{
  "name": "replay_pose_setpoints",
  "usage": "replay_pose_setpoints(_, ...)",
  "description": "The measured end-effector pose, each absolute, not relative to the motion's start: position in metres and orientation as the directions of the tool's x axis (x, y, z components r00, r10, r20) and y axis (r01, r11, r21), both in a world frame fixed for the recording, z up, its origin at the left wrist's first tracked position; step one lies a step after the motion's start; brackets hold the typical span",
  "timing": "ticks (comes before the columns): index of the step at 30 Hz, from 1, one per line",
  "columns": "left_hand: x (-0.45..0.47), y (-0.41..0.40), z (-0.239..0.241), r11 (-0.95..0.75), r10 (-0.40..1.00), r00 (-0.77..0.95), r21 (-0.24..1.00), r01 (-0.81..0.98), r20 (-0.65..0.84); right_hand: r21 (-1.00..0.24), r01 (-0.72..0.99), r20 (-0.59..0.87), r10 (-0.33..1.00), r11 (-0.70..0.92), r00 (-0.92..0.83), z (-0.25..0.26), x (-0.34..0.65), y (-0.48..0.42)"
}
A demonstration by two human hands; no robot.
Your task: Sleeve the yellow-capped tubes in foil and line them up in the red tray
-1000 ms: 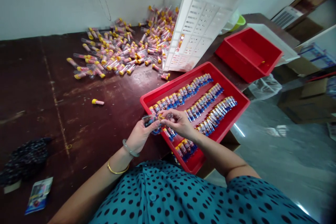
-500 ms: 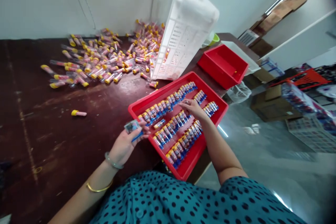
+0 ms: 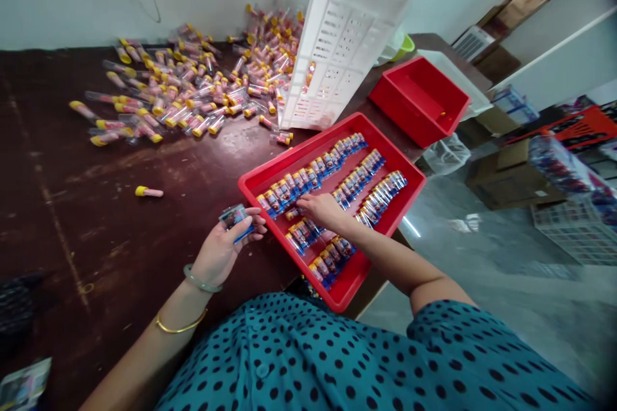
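My left hand [image 3: 230,237] is closed around a small stack of printed cards or labels [image 3: 234,214] with a blue edge, held just left of the red tray [image 3: 250,191]. Over the tray, my right hand [image 3: 322,210] has its fingers bent together at one end of a loose yellow-capped tube [image 3: 292,213]; the fingertips are partly hidden. Yellow-capped tubes with blue printed wraps [image 3: 294,183] lie in slanted rows in the tray. A single yellow-capped tube with pink contents [image 3: 150,192] rests on the dark table left of my hands.
A heap of clear tubes with yellow caps [image 3: 193,93] spreads along the wall. A white plastic basket [image 3: 332,58] stands on edge behind the tray. Farther right are a red bin [image 3: 414,99], a clear bag [image 3: 447,154] and a cardboard box [image 3: 506,173]. A printed packet [image 3: 26,384] lies at lower left.
My right hand has moved left across the tray, from the far rows to the loose tube near the tray's left side. My left hand still holds the cards.
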State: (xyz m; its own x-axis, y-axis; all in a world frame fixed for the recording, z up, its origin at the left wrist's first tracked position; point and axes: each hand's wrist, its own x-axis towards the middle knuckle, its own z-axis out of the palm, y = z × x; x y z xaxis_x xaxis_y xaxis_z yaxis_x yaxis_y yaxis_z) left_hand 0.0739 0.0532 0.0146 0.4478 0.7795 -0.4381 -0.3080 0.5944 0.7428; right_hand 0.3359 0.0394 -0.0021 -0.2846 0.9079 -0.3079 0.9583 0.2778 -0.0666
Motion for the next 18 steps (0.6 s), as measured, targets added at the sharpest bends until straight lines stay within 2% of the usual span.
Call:
replay_pose_setpoints(3, 0.073, 0.053, 0.014, 0.598, 0.778, 0.443, 0.742, -0.303, -0.446, -0.031, 0.956, -0.314, 0.905, 0.291, -0.286, -0.004, 0.332, 0.041)
replay_pose_setpoints(5, 0.072, 0.054, 0.015, 0.6, 0.778, 0.437, 0.742, -0.3, -0.452, -0.056, 0.948, -0.298, 0.901, 0.314, -0.316, -0.004, 0.332, 0.039)
replay_pose_setpoints(7, 0.07, 0.055, 0.016, 0.602, 0.777, 0.429, 0.744, -0.291, -0.46, -0.135, 0.925, -0.259, 0.889, 0.354, -0.378, 0.0, 0.34, 0.037)
replay_pose_setpoints(10, 0.068, 0.056, 0.016, 0.6, 0.783, 0.408, 0.742, -0.299, -0.469, -0.341, 0.873, -0.172, 0.89, 0.348, -0.422, 0.012, 0.368, 0.041)
replay_pose_setpoints(12, 0.068, 0.058, 0.016, 0.601, 0.788, 0.398, 0.729, -0.328, -0.47, -0.406, 0.902, -0.137, 0.966, 0.149, -0.221, 0.02, 0.396, 0.051)
replay_pose_setpoints(15, 0.07, 0.059, 0.016, 0.64, 0.75, 0.445, 0.707, -0.3, -0.489, -0.362, 0.903, -0.074, 0.972, -0.233, 0.221, 0.025, 0.433, 0.075)
replay_pose_setpoints(16, 0.071, 0.058, 0.016, 0.654, 0.731, 0.466, 0.706, -0.27, -0.499, -0.348, 0.889, -0.057, 0.953, -0.298, 0.297, 0.023, 0.441, 0.083)
replay_pose_setpoints(18, 0.074, 0.056, 0.016, 0.669, 0.706, 0.487, 0.709, -0.221, -0.514, -0.347, 0.874, -0.05, 0.938, -0.338, 0.343, 0.015, 0.448, 0.097)
